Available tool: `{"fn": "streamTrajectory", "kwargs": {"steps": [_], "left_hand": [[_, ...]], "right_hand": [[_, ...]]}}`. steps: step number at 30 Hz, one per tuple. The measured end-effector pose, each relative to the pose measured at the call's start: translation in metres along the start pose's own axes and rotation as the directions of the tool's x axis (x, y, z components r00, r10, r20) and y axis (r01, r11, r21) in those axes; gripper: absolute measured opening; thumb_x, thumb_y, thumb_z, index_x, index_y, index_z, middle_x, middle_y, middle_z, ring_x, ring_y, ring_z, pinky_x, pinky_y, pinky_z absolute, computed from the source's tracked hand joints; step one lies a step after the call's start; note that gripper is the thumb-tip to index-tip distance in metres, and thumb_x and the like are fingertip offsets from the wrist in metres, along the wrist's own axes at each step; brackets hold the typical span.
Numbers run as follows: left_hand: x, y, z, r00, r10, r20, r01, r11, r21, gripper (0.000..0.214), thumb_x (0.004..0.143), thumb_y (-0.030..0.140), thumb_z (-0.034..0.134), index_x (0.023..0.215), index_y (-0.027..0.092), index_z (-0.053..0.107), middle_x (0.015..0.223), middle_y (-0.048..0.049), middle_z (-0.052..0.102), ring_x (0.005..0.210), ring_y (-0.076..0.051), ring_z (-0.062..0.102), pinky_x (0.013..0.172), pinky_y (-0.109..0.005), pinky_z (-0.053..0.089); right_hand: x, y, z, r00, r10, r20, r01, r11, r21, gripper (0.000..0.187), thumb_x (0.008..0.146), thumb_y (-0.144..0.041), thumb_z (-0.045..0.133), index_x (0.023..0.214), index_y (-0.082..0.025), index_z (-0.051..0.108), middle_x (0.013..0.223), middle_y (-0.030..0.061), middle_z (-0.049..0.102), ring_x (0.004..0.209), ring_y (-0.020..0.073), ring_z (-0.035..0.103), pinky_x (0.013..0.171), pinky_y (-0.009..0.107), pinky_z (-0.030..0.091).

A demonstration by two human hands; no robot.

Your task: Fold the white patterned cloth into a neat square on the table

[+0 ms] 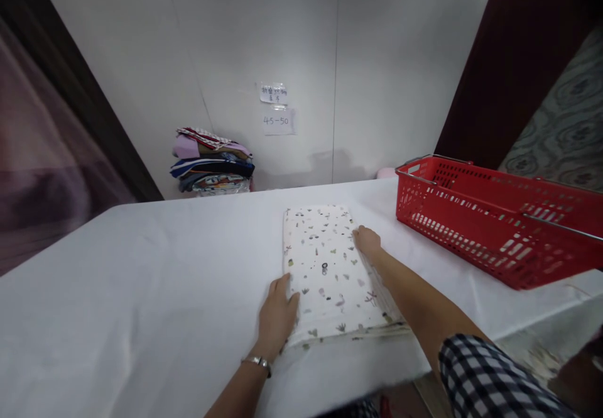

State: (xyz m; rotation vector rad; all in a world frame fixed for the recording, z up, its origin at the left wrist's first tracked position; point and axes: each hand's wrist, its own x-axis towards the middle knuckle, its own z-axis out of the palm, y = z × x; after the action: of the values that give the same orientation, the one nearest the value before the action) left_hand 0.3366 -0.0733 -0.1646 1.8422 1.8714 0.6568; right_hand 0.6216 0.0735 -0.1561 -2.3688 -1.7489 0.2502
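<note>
Behind the folded cloth [325,267] — note [279,121] "45-50"

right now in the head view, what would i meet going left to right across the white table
stack of folded multicoloured clothes by the wall → left hand → folded white cloth with small printed motifs → right hand → red plastic slotted basket

One folded cloth [325,267] lies at the centre, with two hands beside it: left hand [277,314] and right hand [366,241]. At the right there is one red basket [494,229]. Upper centre shows one pile of fabrics [211,163] and two paper notes [274,93].
</note>
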Motion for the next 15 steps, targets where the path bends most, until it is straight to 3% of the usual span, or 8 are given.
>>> {"fn": "streamTrajectory", "kwargs": {"steps": [5, 8, 11, 15], "left_hand": [[0.003, -0.004, -0.002, 0.999, 0.034, 0.001, -0.034, 0.999, -0.01, 0.044, 0.087, 0.027, 0.043, 0.13, 0.017, 0.044, 0.132, -0.0096, 0.048, 0.111, -0.021, 0.055, 0.096, -0.034, 0.043], [0.011, 0.0, -0.006, 0.999, 0.04, 0.001, -0.04, 0.998, 0.042, 0.045, 0.087, 0.032, 0.045, 0.128, 0.015, 0.048, 0.139, -0.0124, 0.043, 0.122, -0.024, 0.047, 0.1, -0.036, 0.039], [0.019, 0.003, -0.002, 0.99, 0.118, -0.071, -0.107, 0.984, 0.142, 0.05, 0.088, 0.039, 0.046, 0.131, 0.014, 0.047, 0.147, -0.0142, 0.034, 0.134, -0.029, 0.033, 0.105, -0.042, 0.033], [0.022, -0.003, 0.012, 0.974, 0.221, -0.049, -0.208, 0.959, 0.191, 0.048, 0.089, 0.04, 0.045, 0.132, 0.018, 0.047, 0.148, -0.0117, 0.036, 0.135, -0.028, 0.032, 0.108, -0.047, 0.027]], "right_hand": [[0.002, 0.0, -0.003, 1.0, -0.021, 0.001, 0.021, 0.999, -0.035, 0.037, 0.096, -0.031, 0.031, 0.112, -0.012, 0.058, 0.11, 0.0178, 0.064, 0.102, 0.0257, 0.061, 0.083, 0.034, 0.043], [0.006, -0.005, -0.005, 0.998, -0.057, -0.019, 0.056, 0.997, -0.054, 0.037, 0.096, -0.03, 0.031, 0.115, -0.011, 0.056, 0.116, 0.0197, 0.06, 0.106, 0.0268, 0.057, 0.084, 0.035, 0.042], [0.009, -0.01, -0.001, 0.99, -0.133, -0.055, 0.13, 0.99, -0.063, 0.039, 0.096, -0.032, 0.031, 0.126, -0.014, 0.047, 0.129, 0.0176, 0.051, 0.119, 0.0254, 0.047, 0.091, 0.034, 0.039], [0.012, -0.006, 0.007, 0.984, -0.169, -0.049, 0.165, 0.983, -0.08, 0.036, 0.096, -0.029, 0.03, 0.126, -0.019, 0.048, 0.13, 0.0127, 0.052, 0.122, 0.0235, 0.043, 0.097, 0.039, 0.035]]}}
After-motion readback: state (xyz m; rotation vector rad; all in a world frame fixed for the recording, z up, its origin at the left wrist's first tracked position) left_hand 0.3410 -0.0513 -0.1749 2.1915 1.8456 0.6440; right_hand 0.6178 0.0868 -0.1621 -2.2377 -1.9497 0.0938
